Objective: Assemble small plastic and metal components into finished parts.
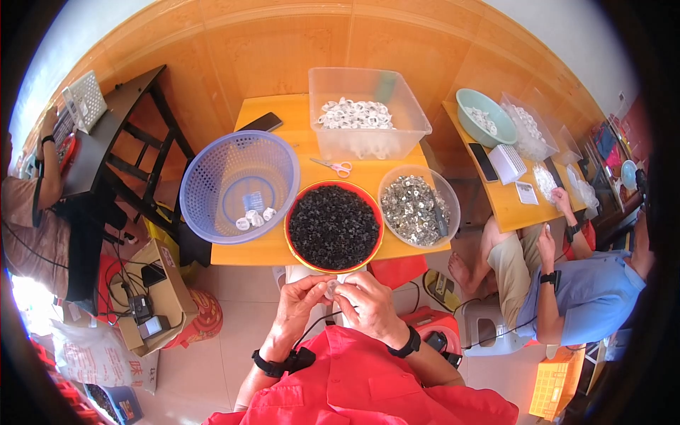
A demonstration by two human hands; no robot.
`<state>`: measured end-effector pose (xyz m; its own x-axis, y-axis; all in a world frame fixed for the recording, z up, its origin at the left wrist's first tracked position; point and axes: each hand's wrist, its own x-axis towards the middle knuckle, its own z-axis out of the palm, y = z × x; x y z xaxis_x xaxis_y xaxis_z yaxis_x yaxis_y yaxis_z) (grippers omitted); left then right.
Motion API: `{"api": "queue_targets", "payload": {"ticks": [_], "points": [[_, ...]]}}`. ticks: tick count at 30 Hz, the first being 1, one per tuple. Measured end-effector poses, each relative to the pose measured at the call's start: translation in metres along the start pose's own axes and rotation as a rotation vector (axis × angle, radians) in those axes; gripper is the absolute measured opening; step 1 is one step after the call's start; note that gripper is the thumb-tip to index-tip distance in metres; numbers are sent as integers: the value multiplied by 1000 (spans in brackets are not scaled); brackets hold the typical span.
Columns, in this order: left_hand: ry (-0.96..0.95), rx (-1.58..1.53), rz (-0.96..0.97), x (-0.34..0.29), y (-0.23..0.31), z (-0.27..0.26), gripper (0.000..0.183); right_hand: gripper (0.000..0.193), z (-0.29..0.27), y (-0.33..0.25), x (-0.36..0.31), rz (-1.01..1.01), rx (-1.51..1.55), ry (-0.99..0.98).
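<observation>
My left hand point(297, 309) and my right hand point(371, 306) meet in front of my chest, just below the table's near edge. Between their fingertips they pinch a small round whitish plastic piece point(331, 289); its details are too small to make out. Right beyond the hands, a red-rimmed bowl point(288, 244) is heaped with small black parts point(334, 225). To its right stands a clear bowl point(454, 205) of small metal parts point(411, 209), with a dark-handled tool point(440, 216) lying on them. A purple mesh basket point(205, 173) at left holds several white round pieces point(255, 218).
A clear plastic bin point(368, 145) of white rings stands at the table's back. Scissors point(333, 167) and a black phone point(262, 122) lie on the yellow table point(234, 255). A co-worker in blue point(588, 294) sits at right, another person point(35, 227) at left, beside a cardboard box point(159, 297).
</observation>
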<state>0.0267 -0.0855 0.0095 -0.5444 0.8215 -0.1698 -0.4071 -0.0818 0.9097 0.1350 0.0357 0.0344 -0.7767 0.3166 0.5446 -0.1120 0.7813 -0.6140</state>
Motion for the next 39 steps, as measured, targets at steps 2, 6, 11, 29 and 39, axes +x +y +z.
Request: {"api": "queue_targets", "payload": {"ticks": [2,6,11,29,39], "points": [[10,-3,1,0,1,3,23,17,3,-2,0,36,-68,49],[22,5,21,-1,5,6,23,15,6,-7,1,72,-76,85],[23,19,40,-1,5,8,23,15,14,-12,0,103,-107,180],[-3,185,182,4,17,17,21,16,11,-7,8,315,182,262],[-2,-274,38,5,12,12,22,14,-2,-1,2,686,881,148]]}}
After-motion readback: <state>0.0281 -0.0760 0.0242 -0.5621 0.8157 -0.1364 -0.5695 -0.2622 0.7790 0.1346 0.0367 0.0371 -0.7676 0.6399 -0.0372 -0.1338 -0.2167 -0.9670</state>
